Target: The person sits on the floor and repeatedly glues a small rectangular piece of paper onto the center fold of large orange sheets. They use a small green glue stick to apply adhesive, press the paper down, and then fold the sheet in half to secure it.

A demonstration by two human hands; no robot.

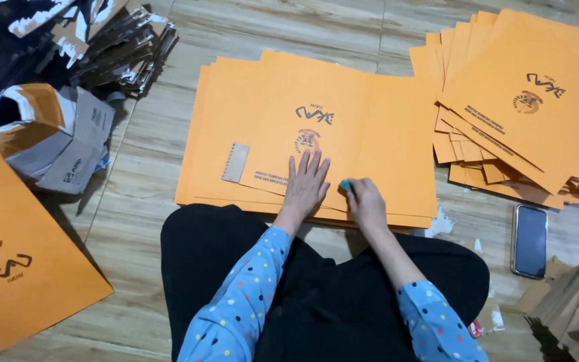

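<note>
A person seated on the floor presses the left hand (306,184), fingers spread flat, on the top orange sheet (316,127) of the stack before the knees, while the right hand (364,201), fingers curled shut on a small teal piece (346,185), works at its near edge. The sheets look light, thin and bendable, best lifted by an edge or corner. Three orange piles are in view, uncountable within, one phone (529,240) and one small card strip (235,162).
</note>
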